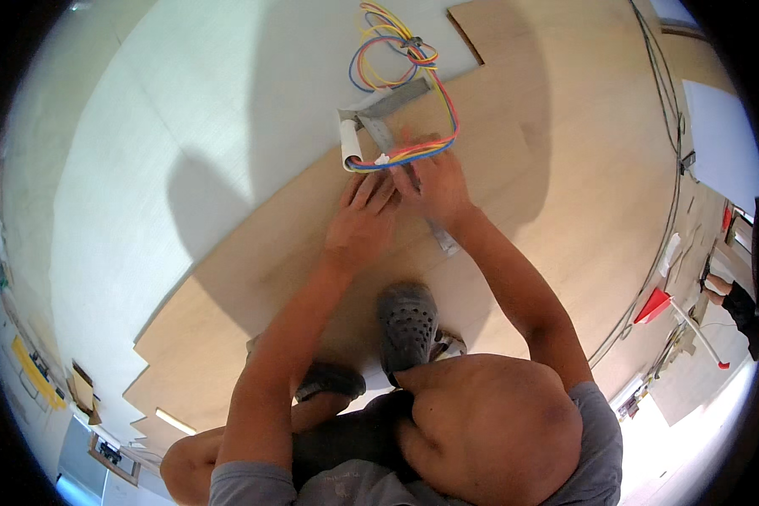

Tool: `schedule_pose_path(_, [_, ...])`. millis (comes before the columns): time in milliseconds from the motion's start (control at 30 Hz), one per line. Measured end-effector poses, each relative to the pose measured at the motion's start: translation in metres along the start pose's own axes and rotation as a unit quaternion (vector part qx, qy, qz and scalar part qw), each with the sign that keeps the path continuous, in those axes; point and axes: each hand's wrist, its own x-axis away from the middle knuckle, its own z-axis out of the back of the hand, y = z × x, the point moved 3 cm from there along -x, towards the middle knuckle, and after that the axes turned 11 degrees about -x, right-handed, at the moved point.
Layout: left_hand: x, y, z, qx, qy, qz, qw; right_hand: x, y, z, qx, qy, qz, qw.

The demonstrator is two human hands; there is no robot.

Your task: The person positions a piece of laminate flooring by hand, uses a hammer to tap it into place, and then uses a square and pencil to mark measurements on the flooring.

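Both my hands are down at the wood-look floor planks, just below the mouth of a white conduit pipe [350, 145]. Red, yellow and blue electrical wires [447, 139] come out of the pipe, loop to the right and end in a tied coil [396, 52]. My left hand [364, 215] rests with its fingers stretched out toward the pipe mouth. Beside it, my right hand [437, 187] has bent fingers under the wires; a small dark thing shows at its fingertips, too small to name. Grey tape [398, 98] lies near the pipe, and another strip [444, 239] emerges below my right hand.
The laid planks [253, 253] end in a stepped edge against pale underlay [135, 185]. Dark cables [673, 169] run along the right. Farther right are a red-headed, long-handled tool [654, 305] and another person's leg [717, 291]. My grey clog [406, 325] stands close below my hands.
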Motion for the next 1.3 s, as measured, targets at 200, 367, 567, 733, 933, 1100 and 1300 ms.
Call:
schedule_pose_path(200, [0.005, 0.004, -0.007, -0.026, -0.009, 0.001, 1.000, 0.006, -0.006, -0.010, 0.034, 0.037, 0.104, 0.993])
schedule_pose_path(367, [0.009, 0.006, -0.005, -0.030, -0.004, -0.007, 1.000, -0.002, -0.007, -0.019, 0.118, -0.036, 0.048, 0.991])
schedule_pose_path(567, [0.007, 0.004, 0.001, -0.030, 0.035, -0.041, 0.998, -0.011, -0.005, -0.024, 0.176, -0.043, 0.063, 0.981])
schedule_pose_path(733, [0.010, 0.004, -0.003, -0.030, 0.036, -0.052, 0.998, -0.015, -0.008, -0.027, 0.220, -0.095, 0.042, 0.970])
schedule_pose_path(933, [0.009, 0.004, -0.009, -0.040, 0.006, -0.062, 0.997, 0.006, -0.033, -0.001, 0.196, -0.142, -0.058, 0.968])
schedule_pose_path(1100, [0.009, 0.005, -0.005, -0.029, 0.046, -0.066, 0.996, 0.016, -0.039, 0.008, 0.231, -0.194, -0.090, 0.949])
schedule_pose_path(1300, [0.011, 0.005, -0.007, -0.011, 0.017, -0.094, 0.995, -0.007, -0.037, -0.001, 0.189, -0.091, 0.014, 0.978])
